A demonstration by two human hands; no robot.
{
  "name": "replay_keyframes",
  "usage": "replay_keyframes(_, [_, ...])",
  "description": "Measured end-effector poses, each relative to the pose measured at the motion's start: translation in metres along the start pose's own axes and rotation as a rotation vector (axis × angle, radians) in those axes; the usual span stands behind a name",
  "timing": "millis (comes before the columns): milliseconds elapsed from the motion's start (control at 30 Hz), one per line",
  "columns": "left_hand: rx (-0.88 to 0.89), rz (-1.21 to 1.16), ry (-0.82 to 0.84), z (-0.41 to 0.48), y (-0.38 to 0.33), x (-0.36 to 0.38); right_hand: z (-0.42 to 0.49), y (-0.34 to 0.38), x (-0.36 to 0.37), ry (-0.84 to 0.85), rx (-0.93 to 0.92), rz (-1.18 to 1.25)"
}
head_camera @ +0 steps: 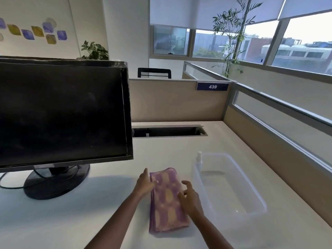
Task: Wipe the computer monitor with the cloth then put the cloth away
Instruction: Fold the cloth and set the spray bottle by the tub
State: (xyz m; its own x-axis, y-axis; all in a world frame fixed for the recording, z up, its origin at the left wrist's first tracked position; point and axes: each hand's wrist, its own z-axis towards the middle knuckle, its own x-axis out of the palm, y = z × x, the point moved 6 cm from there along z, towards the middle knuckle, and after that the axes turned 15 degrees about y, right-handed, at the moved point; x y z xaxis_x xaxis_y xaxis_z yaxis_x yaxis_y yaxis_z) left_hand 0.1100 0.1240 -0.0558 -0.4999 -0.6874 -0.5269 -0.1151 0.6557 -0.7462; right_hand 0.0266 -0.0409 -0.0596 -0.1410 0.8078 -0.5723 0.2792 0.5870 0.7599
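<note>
Purple-and-yellow patterned cloth (168,200), folded into a long pad, lies flat on the white desk (71,221) between the two hands. Left hand (144,184) rests against the cloth's left edge, fingers extended and pressing on the top corner; not clenched. Right hand (189,194) hovers at the cloth's right edge, fingers spread and curled, thumb touching or just above the fabric — contact cannot be confirmed.

Judgement: the cloth is folded and neither hand grips it. Whether this is the pick-up before wiping or the fold before stowing cannot be told from this view. The next move calls for a firm two-sided pinch so the layers lift together.

Just right of the cloth stands a clear plastic bin (251,191), seemingly bare inside, with a small white spray bottle (199,159) at its near-left corner — whether inside or beside the wall is hard to make out.

Monitor (62,112) stands well apart to the left, screen dark; its left side is cut off, and any dust or smears are not discernible.
</note>
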Motion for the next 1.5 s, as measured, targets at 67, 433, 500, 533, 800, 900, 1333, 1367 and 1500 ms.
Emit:
replay_keyframes(67, [0.034, 0.24, 0.017, 0.002, 0.001, 0.008, 0.003, -0.004, 0.005, -0.037, -0.008, -0.155])
replay_keyframes(433, [0.109, 0.813, 0.089, 0.01, 0.005, 0.058, 0.016, -0.022, 0.041, 0.16, -0.092, -0.721])
replay_keyframes(500, [0.091, 0.827, 0.103, 0.012, 0.005, 0.058, 0.019, -0.024, 0.04, 0.168, -0.086, -0.739])
replay_keyframes(533, [0.081, 0.833, 0.111, 0.013, 0.005, 0.057, 0.021, -0.024, 0.04, 0.168, -0.083, -0.743])
replay_keyframes(800, [-0.019, 0.915, 0.067, 0.016, -0.003, 0.045, 0.029, -0.003, 0.028, 0.15, -0.074, -0.83])
replay_keyframes(900, [-0.057, 0.935, -0.007, 0.01, -0.003, 0.04, 0.022, 0.012, 0.022, 0.072, -0.073, -0.794])
replay_keyframes(1333, [-0.353, 1.071, -0.122, -0.012, 0.003, 0.023, 0.02, 0.011, 0.03, 0.244, -0.029, -0.923])
replay_keyframes(1367, [-0.371, 1.073, -0.11, -0.013, 0.003, 0.023, 0.024, 0.012, 0.026, 0.237, -0.015, -0.924])
replay_keyframes(1500, [-0.428, 1.037, -0.085, -0.02, -0.001, 0.026, 0.034, 0.015, 0.021, 0.245, -0.01, -0.929])
